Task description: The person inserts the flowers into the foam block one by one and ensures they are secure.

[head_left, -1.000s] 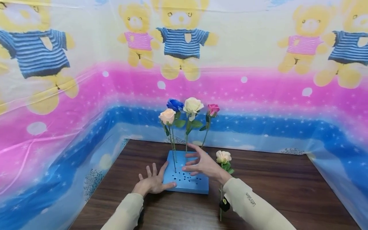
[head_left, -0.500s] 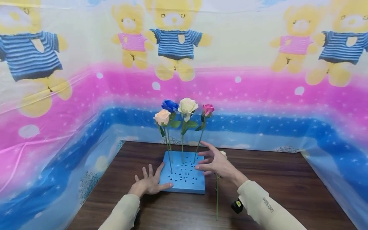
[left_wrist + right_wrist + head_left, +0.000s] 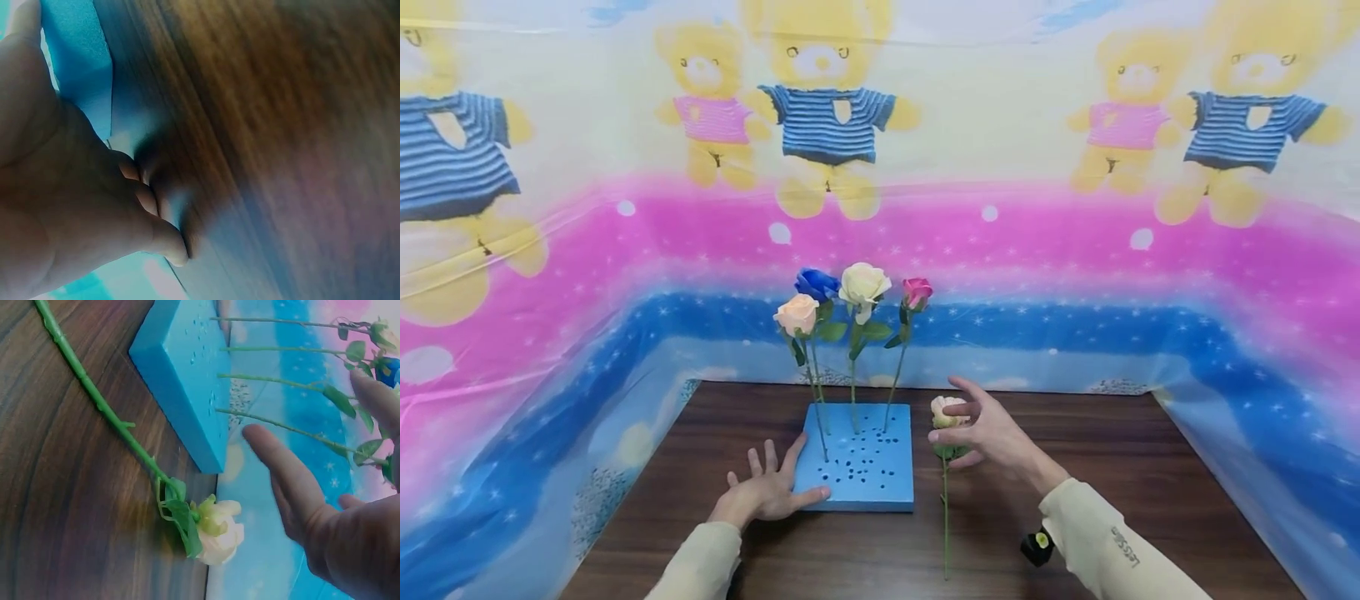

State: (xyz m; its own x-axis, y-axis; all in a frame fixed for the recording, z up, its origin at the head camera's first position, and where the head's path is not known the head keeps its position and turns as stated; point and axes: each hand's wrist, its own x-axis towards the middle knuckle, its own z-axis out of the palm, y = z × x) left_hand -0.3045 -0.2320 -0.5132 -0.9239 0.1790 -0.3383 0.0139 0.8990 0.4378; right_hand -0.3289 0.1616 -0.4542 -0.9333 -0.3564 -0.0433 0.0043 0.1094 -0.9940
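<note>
A light blue foam block [image 3: 891, 490] with many small holes lies on the table. Standing in it are a blue rose [image 3: 817, 284], a white rose [image 3: 864, 283], a pink rose [image 3: 917, 292] and a peach rose [image 3: 797, 315]. My left hand [image 3: 760, 493], fingers spread, rests against the block's left side, its thumb over the front corner. To the right of the block, a cream rose [image 3: 219, 540] lies flat, its green stem [image 3: 946, 525] towards me. Above its bloom hovers my right hand [image 3: 996, 433], fingers parted and holding nothing; the hand partly hides the bloom in the head view.
The dark wooden table [image 3: 1120, 467] reaches back to a hanging cloth [image 3: 1022, 250] printed with bears, which also runs along both sides. A small black object [image 3: 1037, 547] with a yellow spot sits by my right sleeve.
My right hand has moved right, from over the block to above the lying cream rose. The left hand stays at the block. The whole head view has shifted somewhat.
</note>
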